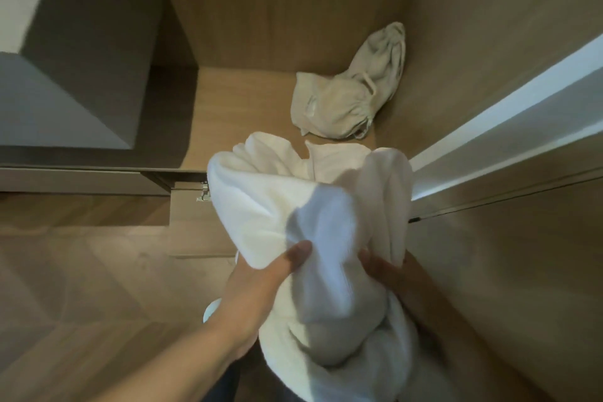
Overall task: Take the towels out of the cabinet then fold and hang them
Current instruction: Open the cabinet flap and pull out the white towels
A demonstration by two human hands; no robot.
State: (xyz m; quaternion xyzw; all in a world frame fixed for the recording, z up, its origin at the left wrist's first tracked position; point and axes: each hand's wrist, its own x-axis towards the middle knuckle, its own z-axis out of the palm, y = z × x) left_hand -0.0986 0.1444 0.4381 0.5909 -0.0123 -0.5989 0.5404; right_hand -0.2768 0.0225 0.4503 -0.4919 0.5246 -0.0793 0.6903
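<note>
A bulky bundle of white towels [313, 212] hangs in front of the open wooden cabinet [248, 98], partly over its front edge. My left hand [261, 284] grips the bundle from the left, thumb pressed on top of the cloth. On the right, my right hand [388, 274] holds the bundle, its fingers partly buried in the folds. How many towels make up the bundle cannot be told. The image is slightly blurred.
A beige drawstring cloth bag [349, 95] lies crumpled in the cabinet's back right corner. A white door edge [509, 127] runs diagonally at the right. A grey block [65, 101] stands at the left above a wooden floor [81, 287].
</note>
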